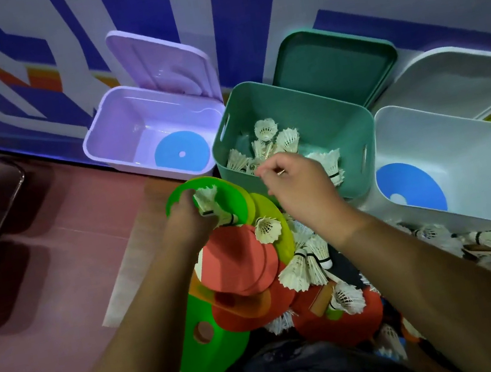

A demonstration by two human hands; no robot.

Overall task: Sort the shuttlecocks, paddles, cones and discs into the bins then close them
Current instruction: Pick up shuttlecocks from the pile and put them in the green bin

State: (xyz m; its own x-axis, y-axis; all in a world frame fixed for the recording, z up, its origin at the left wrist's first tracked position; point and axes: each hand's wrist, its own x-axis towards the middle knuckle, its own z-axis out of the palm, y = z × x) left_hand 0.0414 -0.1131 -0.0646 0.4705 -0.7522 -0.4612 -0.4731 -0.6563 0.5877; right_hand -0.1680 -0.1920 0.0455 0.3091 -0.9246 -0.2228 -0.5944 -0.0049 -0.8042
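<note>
Step in hand: shuttlecocks going into the green bin [323,116]. It sits at 12 o'clock, its lid [335,68] propped open behind, w/ several white shuttlecocks [272,138] inside. The person's right hand [298,188] hangs over the near rim, fingers curled. Something thin & tan shows at the fingertips, but can't tell if the hand grips anything. The left hand [189,217], at approx. 9 o'clock from the right one, curls round a shuttlecock [207,200], maybe two, just above a green disc [233,197].

The purple bin [116,133] at 11 o'clock holds one blue disc [182,154]. The white bin [460,148] at 2 o'clock holds another blue disc [411,186].

The pile at 6 o'clock has red discs [237,259], loose shuttlecocks [307,263] and a wooden handle [320,300], prob. a paddle's.

Judging by the pile, the sort is early on, w/ no bin shut yet. The next move prob. calls for swinging the left hand's load toward 1 o'clock, clear over the green rim, then letting go. After that, more pickups, lifting feathers w/o dragging the discs underneath.
</note>
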